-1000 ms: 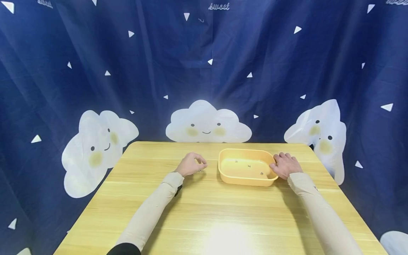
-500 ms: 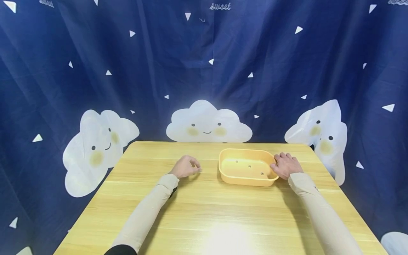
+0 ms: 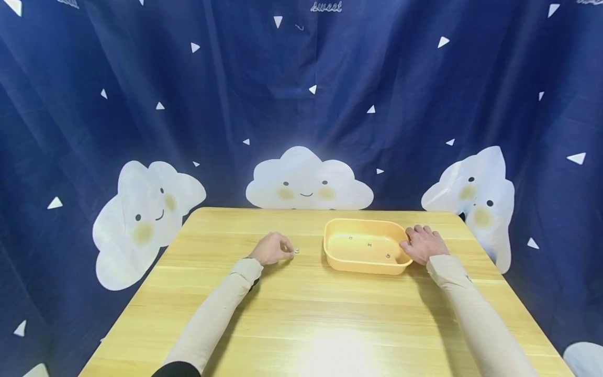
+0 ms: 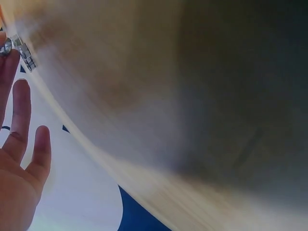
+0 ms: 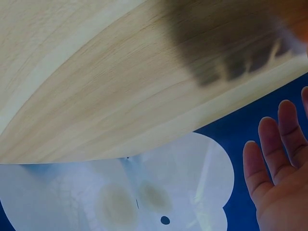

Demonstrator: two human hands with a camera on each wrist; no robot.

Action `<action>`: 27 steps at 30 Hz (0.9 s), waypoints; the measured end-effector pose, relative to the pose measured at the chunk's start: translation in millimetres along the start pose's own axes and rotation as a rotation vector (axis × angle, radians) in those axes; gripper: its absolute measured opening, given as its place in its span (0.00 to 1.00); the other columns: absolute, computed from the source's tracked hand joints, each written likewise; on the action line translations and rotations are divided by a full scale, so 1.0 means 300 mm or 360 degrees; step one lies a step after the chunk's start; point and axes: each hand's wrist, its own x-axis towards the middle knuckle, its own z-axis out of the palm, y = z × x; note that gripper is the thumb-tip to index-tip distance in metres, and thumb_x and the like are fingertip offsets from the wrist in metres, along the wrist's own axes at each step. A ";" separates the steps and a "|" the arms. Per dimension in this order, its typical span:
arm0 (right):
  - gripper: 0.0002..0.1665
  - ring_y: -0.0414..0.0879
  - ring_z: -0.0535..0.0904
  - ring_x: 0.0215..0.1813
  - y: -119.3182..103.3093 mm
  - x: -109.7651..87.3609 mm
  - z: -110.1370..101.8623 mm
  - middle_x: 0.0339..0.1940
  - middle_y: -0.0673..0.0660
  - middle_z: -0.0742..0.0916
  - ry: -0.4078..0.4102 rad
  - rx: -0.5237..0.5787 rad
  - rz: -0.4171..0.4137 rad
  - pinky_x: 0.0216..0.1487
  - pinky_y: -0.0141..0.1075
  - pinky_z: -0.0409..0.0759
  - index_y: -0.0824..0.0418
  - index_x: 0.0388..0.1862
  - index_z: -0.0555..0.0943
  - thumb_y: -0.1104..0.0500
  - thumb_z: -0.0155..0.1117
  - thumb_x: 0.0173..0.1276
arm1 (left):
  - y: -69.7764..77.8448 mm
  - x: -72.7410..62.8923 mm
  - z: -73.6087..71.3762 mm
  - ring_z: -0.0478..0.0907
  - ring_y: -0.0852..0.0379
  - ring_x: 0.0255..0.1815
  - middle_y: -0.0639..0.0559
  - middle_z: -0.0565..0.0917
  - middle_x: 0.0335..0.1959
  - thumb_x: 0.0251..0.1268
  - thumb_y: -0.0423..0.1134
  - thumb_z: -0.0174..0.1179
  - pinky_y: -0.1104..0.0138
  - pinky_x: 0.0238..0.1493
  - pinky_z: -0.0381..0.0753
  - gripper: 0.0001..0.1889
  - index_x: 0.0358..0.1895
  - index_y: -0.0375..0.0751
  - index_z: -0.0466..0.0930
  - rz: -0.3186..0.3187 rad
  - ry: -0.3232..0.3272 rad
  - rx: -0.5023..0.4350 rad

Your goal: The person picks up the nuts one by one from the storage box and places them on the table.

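In the head view my left hand (image 3: 271, 248) is low over the left-centre of the table, thumb and fingertips together. The left wrist view shows it pinching a small shiny metal piece (image 4: 6, 47), nut-like, partly cut off by the frame edge. Just past its fingertips lies more small silver hardware (image 4: 25, 54), seen in the head view as a small metal piece (image 3: 297, 251). My right hand (image 3: 425, 244) holds the right rim of a yellow plastic bin (image 3: 363, 268), thumb over the rim. In the right wrist view its other fingers (image 5: 269, 144) are extended.
Several small metal pieces, one of them a nut-like piece (image 3: 369, 245), lie apart on the bin's floor. The wooden table (image 3: 282, 324) ends at a far edge before a dark blue curtain (image 3: 282, 104) with cloud prints.
My left hand has moved left and down onto the small metal pieces, its fingertips closing together. The right hand and bin stay in place.
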 end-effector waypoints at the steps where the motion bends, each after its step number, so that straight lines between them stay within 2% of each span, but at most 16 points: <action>1: 0.29 0.70 0.76 0.58 0.000 0.000 0.000 0.59 0.71 0.82 -0.0001 0.0001 0.0000 0.53 0.65 0.75 0.67 0.60 0.78 0.47 0.48 0.73 | 0.002 -0.001 0.000 0.83 0.63 0.26 0.58 0.92 0.40 0.59 0.45 0.75 0.56 0.51 0.85 0.03 0.34 0.54 0.92 -0.0002 -0.0010 0.0005; 3: 0.29 0.70 0.76 0.58 -0.001 0.000 -0.001 0.59 0.71 0.82 -0.0004 0.0003 0.0002 0.53 0.65 0.74 0.67 0.60 0.78 0.47 0.48 0.73 | 0.007 -0.004 0.001 0.82 0.63 0.23 0.57 0.92 0.40 0.60 0.45 0.74 0.56 0.50 0.85 0.03 0.33 0.53 0.92 0.0002 -0.0021 0.0016; 9: 0.30 0.70 0.76 0.58 -0.004 -0.001 0.000 0.60 0.71 0.82 -0.0011 -0.0003 0.0008 0.54 0.66 0.74 0.67 0.60 0.78 0.47 0.48 0.73 | 0.012 -0.009 0.007 0.80 0.64 0.25 0.58 0.91 0.37 0.61 0.45 0.74 0.58 0.48 0.84 0.04 0.32 0.52 0.92 0.0026 -0.0032 0.0091; 18: 0.29 0.70 0.76 0.59 -0.010 -0.005 -0.009 0.60 0.71 0.82 -0.0015 0.0009 0.0012 0.54 0.65 0.74 0.67 0.60 0.78 0.47 0.48 0.73 | 0.012 -0.005 0.011 0.79 0.65 0.20 0.59 0.91 0.34 0.60 0.43 0.74 0.59 0.46 0.84 0.02 0.34 0.52 0.91 0.0057 -0.0040 0.0154; 27: 0.29 0.70 0.75 0.59 -0.013 -0.005 -0.014 0.61 0.71 0.81 -0.0037 0.0009 0.0015 0.55 0.66 0.73 0.66 0.60 0.78 0.47 0.47 0.73 | 0.024 -0.007 0.010 0.80 0.63 0.16 0.59 0.90 0.33 0.61 0.42 0.74 0.60 0.46 0.84 0.02 0.36 0.53 0.91 0.0007 -0.0058 0.0125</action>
